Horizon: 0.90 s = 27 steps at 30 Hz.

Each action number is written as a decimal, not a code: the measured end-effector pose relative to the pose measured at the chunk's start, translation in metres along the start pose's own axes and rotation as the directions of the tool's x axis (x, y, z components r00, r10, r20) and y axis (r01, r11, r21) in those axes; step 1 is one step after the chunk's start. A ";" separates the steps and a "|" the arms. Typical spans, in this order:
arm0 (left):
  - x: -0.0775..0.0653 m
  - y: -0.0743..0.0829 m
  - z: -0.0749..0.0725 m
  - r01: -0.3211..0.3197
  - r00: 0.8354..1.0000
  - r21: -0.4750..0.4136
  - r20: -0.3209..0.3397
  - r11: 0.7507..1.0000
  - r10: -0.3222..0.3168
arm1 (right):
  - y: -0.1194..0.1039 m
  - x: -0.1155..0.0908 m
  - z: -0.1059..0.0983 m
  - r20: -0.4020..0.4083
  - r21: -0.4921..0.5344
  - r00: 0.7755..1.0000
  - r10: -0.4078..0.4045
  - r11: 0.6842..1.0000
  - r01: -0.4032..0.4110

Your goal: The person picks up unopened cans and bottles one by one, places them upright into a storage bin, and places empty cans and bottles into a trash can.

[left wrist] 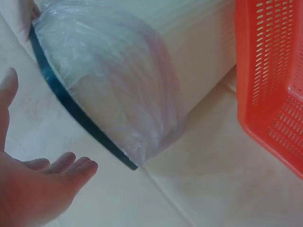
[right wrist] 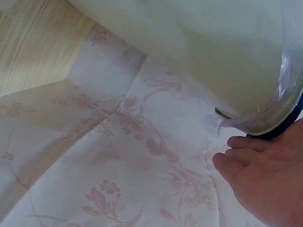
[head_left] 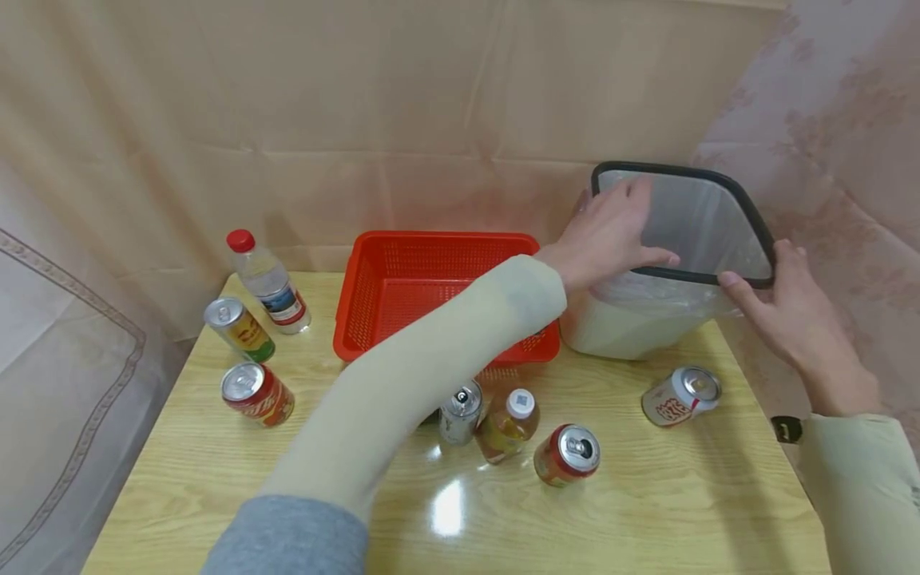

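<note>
Notably, the water bottle (head_left: 271,283), gold can (head_left: 240,327) and left red can (head_left: 257,395) stand left of the basket (head_left: 446,237), well apart from both hands; risk there is judged low unless the tabletop (head_left: 618,527) is jolted. The left sleeve (head_left: 424,375) crosses over the basket's right part. Should that arm drop, it could knock the silver can (head_left: 460,415), juice bottle (head_left: 506,427) or front red can (head_left: 566,457), all in front of the basket; the first two stand close together, so one falling would likely take the other.

The bin (head_left: 625,327) stands just right of the basket, its dark rim (head_left: 654,168) dressed with a clear liner (left wrist: 118,94). The left hand (head_left: 607,228) is at the bin's mouth, its grip wide and holding nothing; the left wrist view shows it apart from the rim, so that side appears unsteadied. A finger snagging the liner could drag it loose.

The white can (head_left: 679,395), forward and right of the basket, could be struck if the bin slid. The right hand (head_left: 801,315), farthest right of the basket, has its grip on the rim, thumb over, fingers outside. Principal hazard, as judged: an uneven one-handed pull tipping the bin off the tabletop's right edge.
</note>
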<state>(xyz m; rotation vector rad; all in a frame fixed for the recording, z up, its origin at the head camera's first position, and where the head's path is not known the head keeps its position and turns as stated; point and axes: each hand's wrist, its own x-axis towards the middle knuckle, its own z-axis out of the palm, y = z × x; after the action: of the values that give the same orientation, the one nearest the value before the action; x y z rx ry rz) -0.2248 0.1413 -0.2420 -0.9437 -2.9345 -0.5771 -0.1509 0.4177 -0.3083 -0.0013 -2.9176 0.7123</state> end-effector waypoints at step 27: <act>-0.136 -0.100 -0.081 -0.134 0.917 -0.318 -0.398 0.939 -0.003 | 0.007 -0.001 -0.004 -0.027 -0.008 1.000 0.013 1.000 -0.013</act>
<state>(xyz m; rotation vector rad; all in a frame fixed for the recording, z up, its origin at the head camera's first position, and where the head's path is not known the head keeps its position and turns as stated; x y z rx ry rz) -0.1789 -0.0383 -0.2167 -0.8223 -2.4765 -1.1480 -0.1494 0.4256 -0.3085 -0.0299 -2.8978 0.6968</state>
